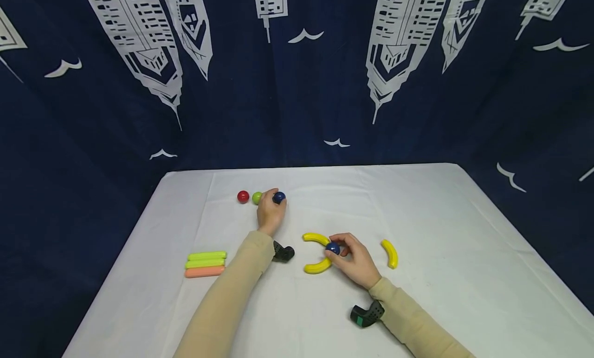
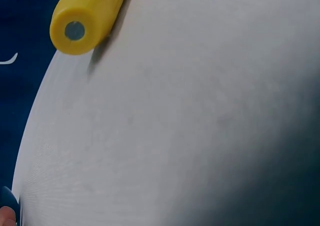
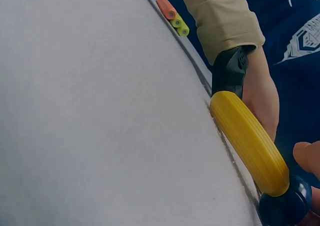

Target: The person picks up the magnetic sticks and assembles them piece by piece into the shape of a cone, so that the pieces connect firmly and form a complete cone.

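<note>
In the head view my left hand (image 1: 270,213) pinches a dark blue ball (image 1: 279,197) between thumb and fingers, near the back of the table. Right beside that hand are a green ball (image 1: 257,197) and a red ball (image 1: 243,196). My right hand (image 1: 356,261) grips another blue ball (image 1: 332,248), from which two yellow curved rods (image 1: 317,267) spread leftward like an open arc. The right wrist view shows one yellow curved rod (image 3: 250,141) meeting the blue ball (image 3: 285,206), the thumb close by. A yellow rod end (image 2: 82,20) with a grey disc shows in the left wrist view.
Another yellow curved rod (image 1: 389,254) lies alone to the right of my right hand. At the left, two yellow-green sticks (image 1: 206,259) and an orange stick (image 1: 204,272) lie side by side on the white tablecloth (image 1: 464,275). A dark blue printed curtain (image 1: 287,105) hangs behind.
</note>
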Demonstrator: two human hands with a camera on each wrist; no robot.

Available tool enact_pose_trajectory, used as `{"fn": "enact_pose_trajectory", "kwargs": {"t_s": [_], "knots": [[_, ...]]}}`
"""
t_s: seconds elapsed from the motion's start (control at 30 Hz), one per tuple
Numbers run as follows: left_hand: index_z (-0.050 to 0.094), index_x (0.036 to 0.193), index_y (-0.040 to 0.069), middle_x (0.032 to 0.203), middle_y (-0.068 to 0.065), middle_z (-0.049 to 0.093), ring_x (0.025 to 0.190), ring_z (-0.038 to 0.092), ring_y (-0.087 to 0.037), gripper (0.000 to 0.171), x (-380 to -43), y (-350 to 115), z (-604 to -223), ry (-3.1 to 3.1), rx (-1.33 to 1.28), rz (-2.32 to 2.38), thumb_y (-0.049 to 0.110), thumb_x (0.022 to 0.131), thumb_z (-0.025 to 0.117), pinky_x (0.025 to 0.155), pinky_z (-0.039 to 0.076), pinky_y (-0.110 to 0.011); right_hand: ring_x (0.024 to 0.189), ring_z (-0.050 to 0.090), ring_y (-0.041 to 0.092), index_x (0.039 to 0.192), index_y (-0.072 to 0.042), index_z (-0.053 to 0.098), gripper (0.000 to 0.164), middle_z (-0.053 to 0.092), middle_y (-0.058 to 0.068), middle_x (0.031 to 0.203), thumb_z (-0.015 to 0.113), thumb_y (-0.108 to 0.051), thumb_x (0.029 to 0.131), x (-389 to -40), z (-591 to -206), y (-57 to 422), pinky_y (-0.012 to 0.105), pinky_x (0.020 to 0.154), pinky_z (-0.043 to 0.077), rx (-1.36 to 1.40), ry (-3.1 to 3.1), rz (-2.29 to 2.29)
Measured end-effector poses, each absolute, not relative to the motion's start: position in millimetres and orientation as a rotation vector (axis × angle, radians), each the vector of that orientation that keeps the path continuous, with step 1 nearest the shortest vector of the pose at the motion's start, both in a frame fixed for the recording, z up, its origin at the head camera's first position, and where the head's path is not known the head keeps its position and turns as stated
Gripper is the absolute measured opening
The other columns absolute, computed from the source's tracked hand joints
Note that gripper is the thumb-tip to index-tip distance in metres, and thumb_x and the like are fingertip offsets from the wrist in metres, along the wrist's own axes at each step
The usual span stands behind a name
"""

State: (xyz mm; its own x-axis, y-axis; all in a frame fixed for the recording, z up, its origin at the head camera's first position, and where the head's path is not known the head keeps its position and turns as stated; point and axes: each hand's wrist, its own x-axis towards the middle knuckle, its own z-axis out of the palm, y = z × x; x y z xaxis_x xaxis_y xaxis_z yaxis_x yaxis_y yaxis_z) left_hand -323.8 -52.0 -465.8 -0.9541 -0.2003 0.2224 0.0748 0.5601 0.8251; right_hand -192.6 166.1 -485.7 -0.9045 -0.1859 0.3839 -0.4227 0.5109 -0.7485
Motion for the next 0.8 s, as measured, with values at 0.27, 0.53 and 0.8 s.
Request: {"fn": "enact_pose_trajectory", "kwargs": {"t_s": [0.27, 0.53, 0.8], "knots": [[0.061, 0.118, 0.008, 0.11, -0.013, 0.061, 0.09, 0.057, -0.025, 0.034, -323, -53, -466, -2.54, 0.119, -1.337, 0.015, 0.085, 0.067, 0.088, 0.044, -0.037, 0.075, 0.051, 0.012, 0.113, -0.007, 0.061, 0.034, 0.061, 0.002, 0.104, 0.072, -0.02, 0.083, -192, -486, 166, 0.026, 0.068, 0.044, 0.523, -2.508, 1.343], [0.061, 0.117, 0.009, 0.088, -0.006, 0.059, 0.07, 0.05, -0.017, 0.033, -304, -56, -468, -2.565, 0.105, -1.427, 0.017, 0.086, 0.068, 0.065, 0.04, -0.028, 0.072, 0.049, 0.013, 0.115, -0.008, 0.061, 0.042, 0.062, 0.001, 0.102, 0.075, -0.026, 0.08, -194, -485, 160, 0.026, 0.065, 0.041, 0.417, -2.544, 1.325], [0.061, 0.115, 0.007, 0.084, -0.003, 0.06, 0.062, 0.048, -0.01, 0.032, -268, -59, -477, -2.479, -0.004, -1.59, 0.017, 0.085, 0.07, 0.056, 0.038, -0.022, 0.093, 0.057, 0.022, 0.116, -0.008, 0.061, 0.048, 0.061, 0.007, 0.104, 0.074, -0.035, 0.079, -195, -484, 142, 0.038, 0.084, 0.045, 0.201, -2.655, 1.178]]}}
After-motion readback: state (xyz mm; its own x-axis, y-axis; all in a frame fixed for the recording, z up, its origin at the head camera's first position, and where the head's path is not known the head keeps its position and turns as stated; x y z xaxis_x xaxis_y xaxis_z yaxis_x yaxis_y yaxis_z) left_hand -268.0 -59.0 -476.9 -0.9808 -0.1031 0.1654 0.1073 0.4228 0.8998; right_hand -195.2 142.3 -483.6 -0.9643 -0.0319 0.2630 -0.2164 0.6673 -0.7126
